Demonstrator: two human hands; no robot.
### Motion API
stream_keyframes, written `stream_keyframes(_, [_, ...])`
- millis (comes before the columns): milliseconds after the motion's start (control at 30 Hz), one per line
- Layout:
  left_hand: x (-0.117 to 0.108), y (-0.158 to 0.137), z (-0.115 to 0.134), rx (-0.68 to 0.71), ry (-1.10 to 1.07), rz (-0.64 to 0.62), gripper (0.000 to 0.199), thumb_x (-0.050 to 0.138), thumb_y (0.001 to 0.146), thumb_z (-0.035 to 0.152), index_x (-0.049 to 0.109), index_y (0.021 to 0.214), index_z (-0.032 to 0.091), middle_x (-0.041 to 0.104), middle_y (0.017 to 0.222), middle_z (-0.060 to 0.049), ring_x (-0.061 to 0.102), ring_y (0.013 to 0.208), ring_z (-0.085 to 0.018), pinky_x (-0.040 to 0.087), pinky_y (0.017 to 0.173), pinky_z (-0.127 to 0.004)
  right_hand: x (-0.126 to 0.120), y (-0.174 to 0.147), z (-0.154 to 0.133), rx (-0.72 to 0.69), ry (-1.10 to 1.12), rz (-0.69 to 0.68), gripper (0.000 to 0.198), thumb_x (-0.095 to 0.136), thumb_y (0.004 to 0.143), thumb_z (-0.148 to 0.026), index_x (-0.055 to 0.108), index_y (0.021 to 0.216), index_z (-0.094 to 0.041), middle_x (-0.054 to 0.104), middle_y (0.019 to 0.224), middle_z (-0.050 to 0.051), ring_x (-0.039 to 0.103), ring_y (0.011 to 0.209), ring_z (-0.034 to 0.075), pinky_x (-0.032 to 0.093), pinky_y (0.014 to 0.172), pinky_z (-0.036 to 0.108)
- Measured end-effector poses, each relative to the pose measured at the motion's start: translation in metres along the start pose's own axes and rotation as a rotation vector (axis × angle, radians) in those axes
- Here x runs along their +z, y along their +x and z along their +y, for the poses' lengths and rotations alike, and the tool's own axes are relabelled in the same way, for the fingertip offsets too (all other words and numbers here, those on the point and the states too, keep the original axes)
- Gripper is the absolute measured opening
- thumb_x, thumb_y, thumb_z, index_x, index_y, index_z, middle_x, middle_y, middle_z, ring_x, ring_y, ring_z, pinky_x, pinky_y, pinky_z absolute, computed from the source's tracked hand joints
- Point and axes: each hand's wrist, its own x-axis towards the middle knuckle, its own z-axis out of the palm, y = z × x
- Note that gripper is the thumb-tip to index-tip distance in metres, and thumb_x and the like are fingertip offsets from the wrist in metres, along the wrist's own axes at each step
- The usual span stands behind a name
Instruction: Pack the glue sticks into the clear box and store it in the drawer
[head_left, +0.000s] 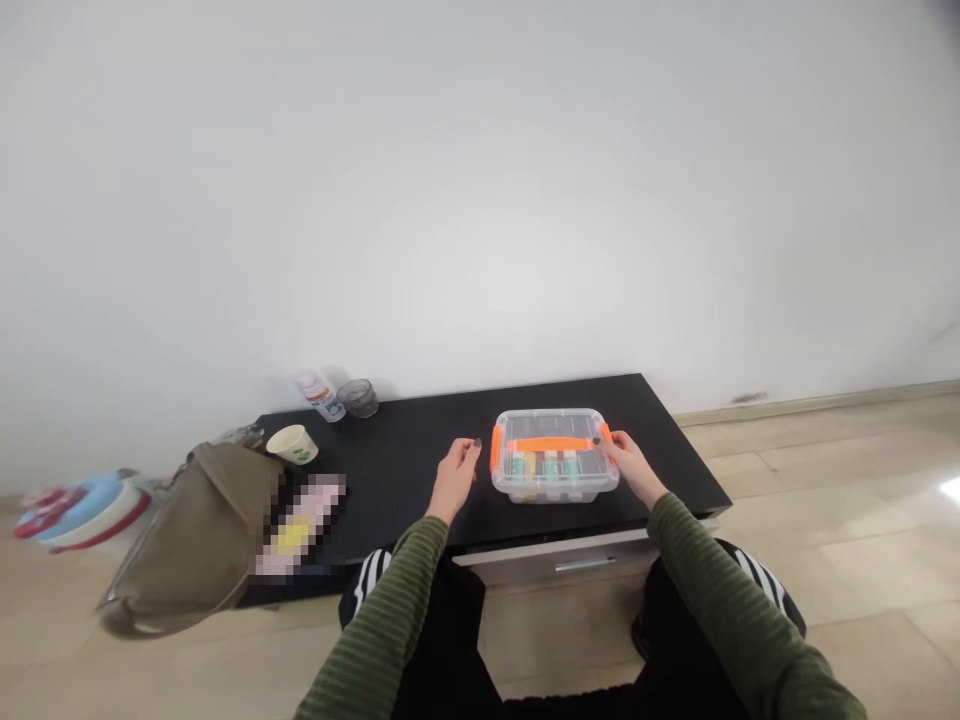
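A clear plastic storage box (554,478) with an orange carrying handle (550,444) and orange side latches stands on a black low cabinet (420,435). Its lid is on, and several small bottles (551,465) with green and yellow parts show through it. My right hand (632,466) grips the box at its right latch, thumb on top near the handle's end. Just left of the box, apart from it, my left hand (453,477) is closed with thumb and forefinger together. A small reddish bit shows under those fingers; I cannot make out what it is.
At the cabinet's left are a paper cup (292,445), a dark glass bowl (358,398), a spray can (321,396), a brown bag (202,535) and a pixelated pink item (311,510). A white wall (480,200) rises behind. A drawer handle (585,564) is in front.
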Motion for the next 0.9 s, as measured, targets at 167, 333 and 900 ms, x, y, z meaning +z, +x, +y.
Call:
stream_keyframes(167, [0.037, -0.057, -0.021, 0.198, 0.024, 0.004, 0.045, 0.029, 0.097, 0.043, 0.042, 0.059, 0.023, 0.041, 0.051, 0.001, 0.042, 0.050, -0.013, 0.038, 0.054, -0.027, -0.001, 0.001, -0.006, -0.029, -0.026, -0.039, 0.036, 0.074, 0.071, -0.049, 0.059, 0.085, -0.021, 0.061, 0.069, -0.002, 0.056, 0.062, 0.014, 0.044, 0.056, 0.025])
stream_keyframes(333, [0.049, -0.103, -0.059, 0.576, 0.485, -0.828, 0.032, 0.044, 0.084, 0.033, 0.052, 0.055, 0.023, 0.061, 0.062, -0.008, 0.060, 0.062, -0.020, 0.049, 0.069, -0.034, 0.001, 0.004, -0.010, -0.013, 0.003, -0.052, 0.036, 0.075, 0.069, -0.050, 0.058, 0.081, -0.020, 0.059, 0.067, -0.003, 0.054, 0.060, 0.013, 0.043, 0.056, 0.025])
stream_keyframes(900, [0.062, -0.077, -0.079, 0.138, 0.724, -0.810, 0.040, 0.043, 0.093, 0.032, 0.068, 0.124, 0.026, 0.072, 0.120, -0.008, 0.065, 0.116, -0.026, 0.049, 0.099, -0.037, -0.006, -0.011, -0.020, -0.121, -0.211, 0.074, 0.042, 0.073, 0.075, -0.045, 0.066, 0.110, -0.023, 0.075, 0.097, 0.006, 0.071, 0.086, 0.022, 0.053, 0.071, 0.030])
